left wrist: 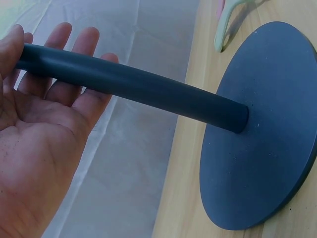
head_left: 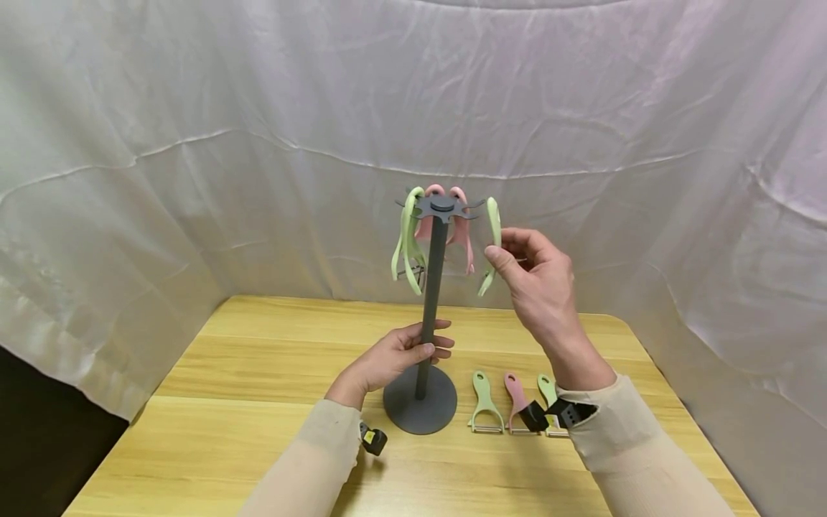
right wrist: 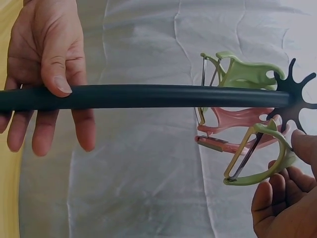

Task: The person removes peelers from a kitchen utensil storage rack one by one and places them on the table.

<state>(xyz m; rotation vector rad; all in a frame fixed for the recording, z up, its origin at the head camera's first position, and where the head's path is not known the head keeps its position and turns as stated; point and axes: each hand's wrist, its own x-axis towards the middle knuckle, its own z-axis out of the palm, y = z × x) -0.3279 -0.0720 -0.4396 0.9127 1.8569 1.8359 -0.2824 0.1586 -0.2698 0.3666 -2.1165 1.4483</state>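
A dark grey stand (head_left: 434, 280) rises from a round base (head_left: 420, 420) on the table. My left hand (head_left: 390, 353) holds its pole low down, thumb in front and fingers behind. My right hand (head_left: 545, 291) pinches a green Y-shaped peeler (head_left: 494, 219) beside a right-hand hook of the hook ring (head_left: 443, 206); I cannot tell whether its handle hole is on the hook. Another green peeler (right wrist: 250, 74) hangs at the ring's left in the head view. Two pink peelers (head_left: 461, 228) hang at the back, partly behind the pole.
Right of the base, a green peeler (head_left: 482, 398), a pink peeler (head_left: 514, 391) and another green peeler (head_left: 546, 388) lie in a row on the wooden table (head_left: 271, 373). The right wrist camera partly covers them. Pale cloth (head_left: 310, 230) hangs behind and at both sides.
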